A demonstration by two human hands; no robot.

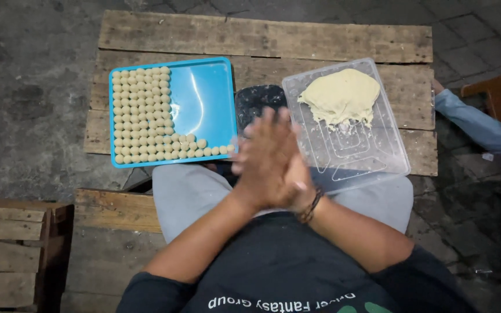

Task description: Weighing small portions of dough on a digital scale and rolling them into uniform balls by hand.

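A: Pressing palm to palm above the lap, the left hand [262, 159] lies over the right hand [294, 174], fingers blurred; whatever sits between them is hidden, so I cannot tell what they hold.

B: And the dough?

A: A pale lump of dough [340, 95] rests in the far part of a clear plastic tray [366, 159], just beyond the hands. The tray's near edge overhangs the wooden table [262, 37] toward the knees.

B: What lies on the left?

A: A blue tray [204, 104] holding rows of small dough balls [140, 113], packed along its left side and trailing across its near edge. Between the two trays sits a dark container [256, 101], partly covered by the fingers.

B: Anyone else there?

A: A pale blue sleeve [482, 130] of another person reaches in at the right, near the table's edge and a wooden chair [497, 87].
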